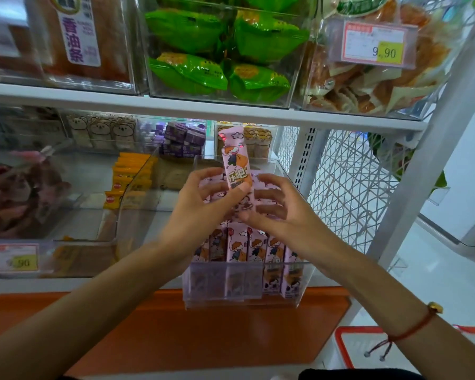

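A pink snack packet (235, 163) with a cartoon figure stands upright above a clear plastic bin (291, 300). My left hand (200, 207) pinches its lower end between thumb and fingers. My right hand (274, 212) hovers just right of the packet with fingers spread and slightly bent; its thumb lies near the packet's bottom, and I cannot tell whether it touches. Several identical pink packets (258, 248) stand in a row inside the bin, which sticks out over the shelf's front edge.
Neighbouring clear bins hold orange packets (129, 174), dark red snacks (17, 193) and purple boxes (184, 138). The upper shelf (203, 108) carries green packets (220, 53) and a 9.90 price tag (373, 45). A wire mesh side panel (348, 185) stands right; a red-rimmed basket (348, 349) below.
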